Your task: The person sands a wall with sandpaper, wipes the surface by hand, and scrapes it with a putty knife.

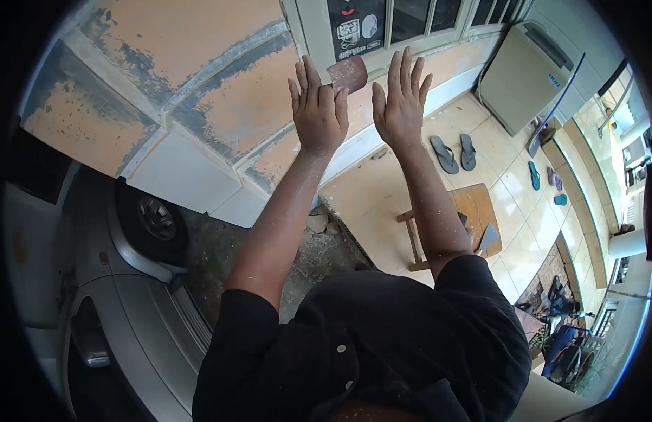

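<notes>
Both arms reach forward with the backs of the hands facing me. My left hand (319, 119) has some fingers stretched out, while its index finger bends in near the thumb. Out from that side sticks a broad reddish-brown blade, which looks like a putty knife (349, 74); its handle is hidden behind my hand. My right hand (402, 112) is raised beside it, fingers spread, holding nothing. Pale specks dot both forearms. Beyond the hands is a wall (227, 91) with peach and grey patchy paint.
A wooden stool (473, 200) beside my right arm bears another scraper (488, 238). Grey flip-flops (445, 155) lie on the tiled floor (512, 204). A beige appliance (526, 77) stands at the upper right. A parked car (139, 302) is at the left, and a barred window (410, 21) is ahead.
</notes>
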The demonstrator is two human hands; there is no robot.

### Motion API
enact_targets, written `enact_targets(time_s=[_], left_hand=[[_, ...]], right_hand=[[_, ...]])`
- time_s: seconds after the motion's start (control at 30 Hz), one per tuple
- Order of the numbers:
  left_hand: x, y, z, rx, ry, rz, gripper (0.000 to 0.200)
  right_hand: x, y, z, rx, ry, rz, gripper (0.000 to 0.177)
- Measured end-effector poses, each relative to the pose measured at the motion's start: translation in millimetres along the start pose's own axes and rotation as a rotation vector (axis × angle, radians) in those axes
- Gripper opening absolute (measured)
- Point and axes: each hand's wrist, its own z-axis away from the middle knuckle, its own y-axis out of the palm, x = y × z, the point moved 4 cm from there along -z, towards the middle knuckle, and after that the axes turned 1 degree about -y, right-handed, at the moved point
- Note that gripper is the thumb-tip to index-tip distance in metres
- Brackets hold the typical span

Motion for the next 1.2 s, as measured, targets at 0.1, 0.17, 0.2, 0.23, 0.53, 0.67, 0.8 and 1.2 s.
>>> enact_targets(time_s=[0.1, 0.17, 0.2, 0.23, 0.53, 0.67, 0.8, 1.2], left_hand=[[-32, 44, 46, 0.151, -0.028, 0.092, 0.027], [-58, 75, 76, 0.252, -0.007, 0.159, 0.026], [-73, 91, 91, 0.282, 0.0, 0.211, 0.026], [-87, 104, 107, 0.349, 0.003, 0.223, 0.026], [-229, 171, 205, 0.637, 0.067, 0.527, 0.026], [-249, 172, 208, 0.685, 0.126, 0.581, 0.029], [-238, 174, 203, 0.669, 0.151, 0.557, 0.03], [-214, 170, 192, 0.645, 0.129, 0.489, 0.028]], right_hand=[[-71, 5, 82, 0.147, 0.197, 0.102, 0.073], [-117, -3, 155, 0.25, 0.371, 0.189, 0.074], [-133, -15, 187, 0.265, 0.443, 0.19, 0.076], [-146, -29, 216, 0.318, 0.521, 0.264, 0.077], [-214, -140, 386, 0.39, 0.914, 0.511, 0.085], [-238, -182, 441, 0.377, 1.157, 0.653, 0.083], [-248, -205, 470, 0.525, 1.273, 0.766, 0.081], [-260, -209, 457, 0.686, 1.479, 0.675, 0.07]])
